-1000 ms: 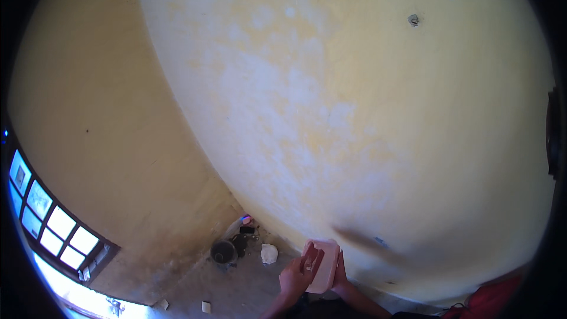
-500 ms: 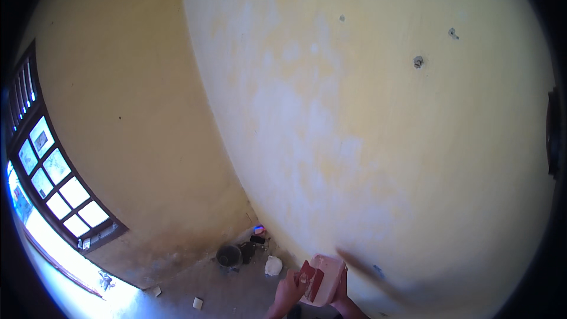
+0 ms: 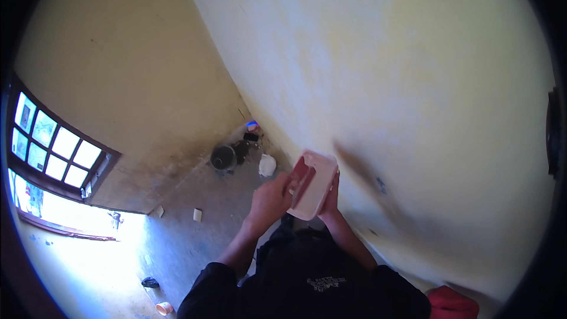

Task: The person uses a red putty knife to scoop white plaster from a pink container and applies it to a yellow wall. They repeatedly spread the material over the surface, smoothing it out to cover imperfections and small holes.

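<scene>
My right hand (image 3: pixel 332 198) grips the side of a pinkish rectangular tub (image 3: pixel 307 215) in front of my body. Pale paste coats the inside of the tub. In my left hand (image 3: pixel 269 201) is a flat red scraper (image 3: pixel 302 178), its blade tilted inside the tub along the left wall. The fingers of my left hand are closed round the scraper's near end. Part of my right hand is hidden behind the tub.
A yellowish wall (image 3: pixel 413 112) with whitish patches rises close on the right. A dark bucket (image 3: pixel 223 158) and a white crumpled bundle (image 3: pixel 267 165) sit on the floor by the corner. A barred window (image 3: pixel 56 147) is at left; red cloth (image 3: pixel 452 304) lies lower right.
The view has tipped downward, so the tub and hands appear higher and my arms and dark shirt show. The scraper's broad face, turned up before, now leans steeply in the tub.
</scene>
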A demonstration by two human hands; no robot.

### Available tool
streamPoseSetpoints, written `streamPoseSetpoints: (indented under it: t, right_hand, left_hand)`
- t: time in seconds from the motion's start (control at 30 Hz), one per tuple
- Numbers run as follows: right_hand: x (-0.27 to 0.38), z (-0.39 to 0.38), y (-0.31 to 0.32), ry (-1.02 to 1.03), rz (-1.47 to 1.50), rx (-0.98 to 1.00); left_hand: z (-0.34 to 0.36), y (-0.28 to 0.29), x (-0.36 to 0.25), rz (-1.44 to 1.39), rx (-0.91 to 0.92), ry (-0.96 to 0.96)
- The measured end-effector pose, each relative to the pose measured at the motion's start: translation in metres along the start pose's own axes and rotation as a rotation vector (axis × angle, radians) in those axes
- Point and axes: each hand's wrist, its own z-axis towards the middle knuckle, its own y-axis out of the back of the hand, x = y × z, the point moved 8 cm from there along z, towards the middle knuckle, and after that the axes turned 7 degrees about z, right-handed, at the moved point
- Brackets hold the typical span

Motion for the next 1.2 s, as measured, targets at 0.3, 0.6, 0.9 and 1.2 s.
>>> streamPoseSetpoints:
  t: [0.3, 0.6, 0.9, 1.2]
  right_hand:
    - [-0.003, -0.002, 0.003, -0.038, 0.097, -0.006]
    - [-0.018, 0.002, 0.015, -0.088, 0.14, 0.071]
    - [-0.027, 0.007, 0.036, -0.091, 0.134, 0.014]
    - [-0.022, 0.006, 0.016, -0.131, 0.037, -0.029]
  left_hand:
    - [-0.017, -0.018, -0.015, 0.021, -0.252, 0.071]
    - [-0.027, -0.033, -0.002, 0.076, -0.34, 0.106]
    - [-0.023, -0.054, 0.012, 0.091, -0.352, 0.097]
    - [-0.013, 0.004, -0.012, 0.058, -0.411, -0.062]
